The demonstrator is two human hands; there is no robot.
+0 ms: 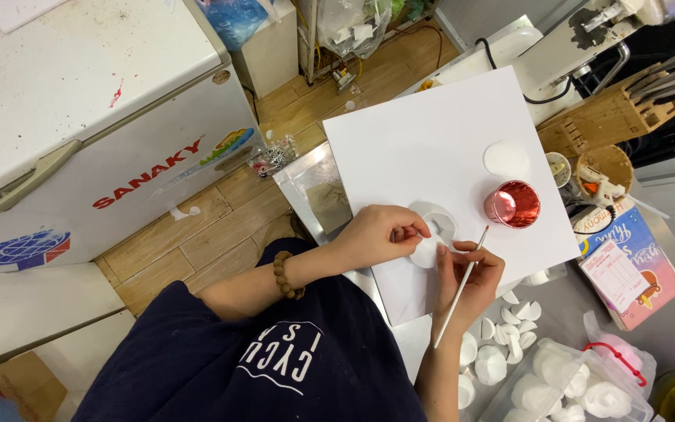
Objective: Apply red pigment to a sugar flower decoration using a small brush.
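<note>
Pinched between the fingers of your right hand [474, 270], a thin white brush [462, 286] is held like a pen, while your left hand [376, 234] closes its fingertips on a small white petal-shaped piece [429, 252] lying on the white board [408, 148]. The brush runs on a slant, its long axis from lower left to upper right: the handle end points back toward your body, and the tip points up and away, toward the shiny red cup [513, 205] standing just beyond your right hand. The white piece sits near the board's near edge, beside a flat white ring [439, 219]; which way it faces cannot be told under your fingers. More white petals [509, 332] lie heaped by your right forearm. As a judgement, the risk is the cup: it stands near the brush tip, and a wide flick of the wrist could tip it over. A hard pinch could also crease the thin piece.
</note>
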